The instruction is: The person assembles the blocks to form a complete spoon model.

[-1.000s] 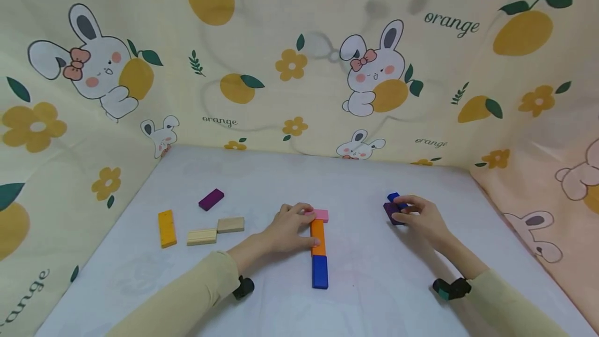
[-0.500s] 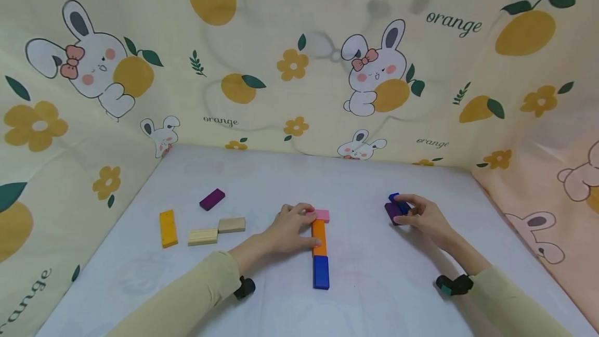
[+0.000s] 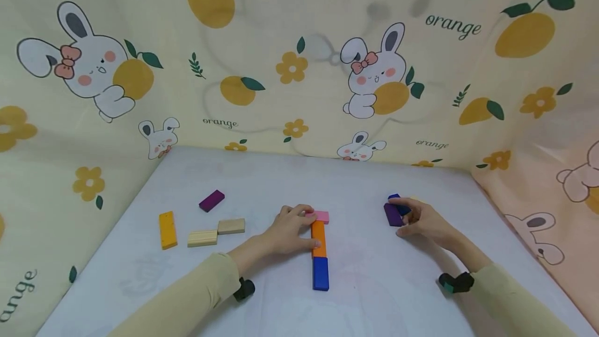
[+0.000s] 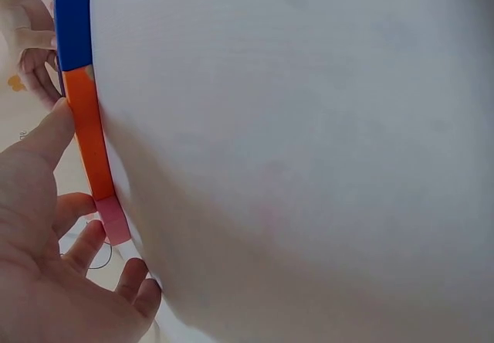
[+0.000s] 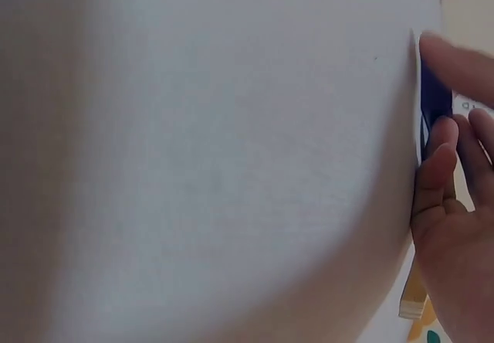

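Note:
My left hand [image 3: 289, 230] rests along a line of blocks in the head view, its thumb on the orange block [image 3: 318, 248] and its forefinger at the pink block [image 3: 322, 217]. A blue block [image 3: 320, 273] continues the line at the near end. On the right, my right hand [image 3: 428, 222] is spread around a purple block [image 3: 392, 215] and a second blue block [image 3: 393, 196], which lie side by side. Its forefinger reaches over the blue one, while the thumb stands apart from the purple one. The hand hides part of that blue block.
On the left lie a yellow block [image 3: 168, 230], two plain wooden blocks [image 3: 203, 237] touching at a corner, and another purple block [image 3: 212, 201] behind them. A yellowish block [image 5: 413, 297] shows beyond the right hand. Printed cloth walls [image 3: 262, 25] enclose the white tabletop [image 3: 281, 176].
My right thumb has moved off the purple block toward the near side, and the hand has spread wider. The purple block has turned slightly. My left hand stays in place.

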Demonstrator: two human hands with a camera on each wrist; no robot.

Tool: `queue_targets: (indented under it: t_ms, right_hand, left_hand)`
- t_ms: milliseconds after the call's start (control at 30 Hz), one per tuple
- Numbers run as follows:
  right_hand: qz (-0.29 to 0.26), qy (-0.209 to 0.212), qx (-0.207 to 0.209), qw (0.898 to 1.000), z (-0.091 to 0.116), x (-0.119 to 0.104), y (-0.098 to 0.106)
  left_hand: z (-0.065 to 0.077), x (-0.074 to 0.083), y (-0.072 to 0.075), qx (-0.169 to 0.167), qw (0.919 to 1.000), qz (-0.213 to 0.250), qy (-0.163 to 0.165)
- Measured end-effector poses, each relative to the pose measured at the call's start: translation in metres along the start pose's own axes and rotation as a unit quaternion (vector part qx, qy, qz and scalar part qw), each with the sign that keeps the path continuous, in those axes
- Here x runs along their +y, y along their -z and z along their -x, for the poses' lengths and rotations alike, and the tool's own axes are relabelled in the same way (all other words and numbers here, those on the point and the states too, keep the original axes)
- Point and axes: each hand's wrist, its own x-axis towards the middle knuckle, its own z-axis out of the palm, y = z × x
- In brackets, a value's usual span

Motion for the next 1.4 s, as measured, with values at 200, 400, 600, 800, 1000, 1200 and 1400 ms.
queue_targets:
  t_ms: [200,400,600,800,1000,1200,1400]
  right_hand:
    - [0.026,-0.007,0.002,1.000,-0.006,-0.001,-0.004]
    - [0.024,-0.024,0.005,0.999,-0.013,-0.006,-0.007]
    - [0.006,-0.038,0.006,0.999,-0.014,-0.006,-0.006]
    - [-0.001,-0.046,0.010,0.999,-0.012,-0.008,-0.005]
    - [-0.001,-0.043,0.014,0.999,-0.010,-0.008,-0.004]
    - [0.003,-0.041,0.017,0.999,-0.008,-0.006,-0.002]
    - [0.003,-0.051,0.016,0.999,-0.009,-0.007,-0.003]
  left_hand:
    - [0.002,-0.001,0.000,-0.002,1.0000,-0.006,0.003]
    - [0.001,-0.004,0.000,-0.007,0.9997,-0.016,0.018]
    - [0.000,-0.002,0.001,-0.013,0.9996,-0.013,0.021]
    - [-0.001,0.000,0.001,-0.018,0.9995,-0.010,0.026]
    - [-0.003,0.001,0.001,-0.020,0.9995,-0.012,0.023]
    - [-0.003,0.004,0.001,-0.024,0.9994,-0.012,0.023]
    - [-0.003,0.005,0.003,-0.029,0.9992,-0.011,0.024]
